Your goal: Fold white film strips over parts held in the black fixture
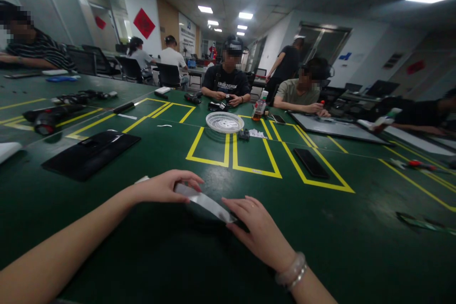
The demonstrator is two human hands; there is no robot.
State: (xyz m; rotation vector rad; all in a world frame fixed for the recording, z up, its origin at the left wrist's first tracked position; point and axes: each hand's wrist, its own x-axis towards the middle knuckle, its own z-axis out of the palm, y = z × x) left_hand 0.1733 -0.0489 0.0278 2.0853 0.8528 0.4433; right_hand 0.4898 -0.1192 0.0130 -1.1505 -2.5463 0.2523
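A thin, pale grey-white strip (205,202) spans the gap between my two hands, bowed slightly upward above the green table (160,251). At its left end, the fingers and thumb of my left hand (166,186) are closed on it. My right hand (254,222) pinches the other end between thumb and fingers, with a bracelet on that wrist. What the strip is made of I cannot tell. A small white piece (142,179) shows just behind my left wrist, mostly hidden by it.
Yellow tape rectangles mark the table around a white plastic basket (223,123). A black panel (93,153) lies left, a dark flat slab (311,163) right. Farther off are a bottle (259,108) and a large grey panel (335,127). Several people sit around.
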